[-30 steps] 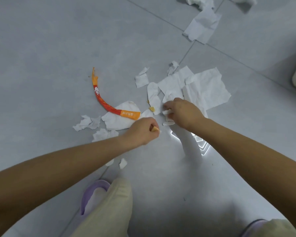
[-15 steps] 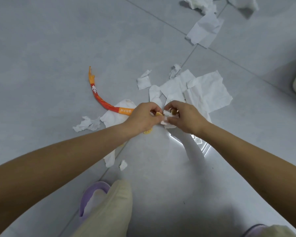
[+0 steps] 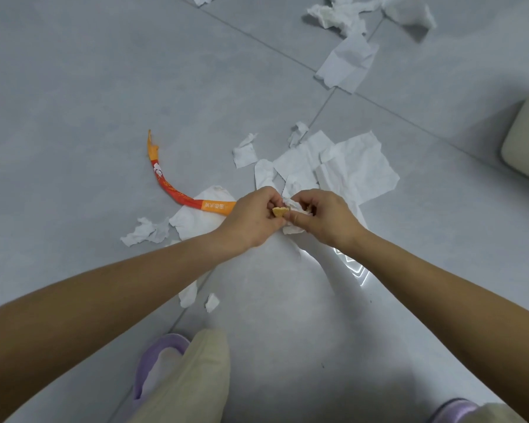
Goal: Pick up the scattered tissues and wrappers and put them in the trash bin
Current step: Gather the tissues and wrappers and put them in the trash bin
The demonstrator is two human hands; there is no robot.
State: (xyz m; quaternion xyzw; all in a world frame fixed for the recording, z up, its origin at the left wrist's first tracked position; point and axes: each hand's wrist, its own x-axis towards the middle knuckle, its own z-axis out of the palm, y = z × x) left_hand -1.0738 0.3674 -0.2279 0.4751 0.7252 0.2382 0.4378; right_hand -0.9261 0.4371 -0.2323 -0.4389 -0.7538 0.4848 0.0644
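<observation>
Torn tissues [image 3: 359,170] litter the floor [image 3: 104,87] beside the orange wrapper [image 3: 177,195]. At its end, the left hand [image 3: 251,222] pinches a yellow scrap [image 3: 280,211]. The right hand [image 3: 329,221], touching it, grips a crumpled tissue [image 3: 292,229].

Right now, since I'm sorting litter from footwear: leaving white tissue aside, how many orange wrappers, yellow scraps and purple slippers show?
Orange wrapper: 1, on the floor.
Yellow scrap: 1 plain, pinched by the left hand; the right hand, gripping crumpled tissue, may hide another.
Purple slippers: 2.
Total: 4.

Grey tiled floor [image 3: 104,87] — glossy, light-streaked
</observation>
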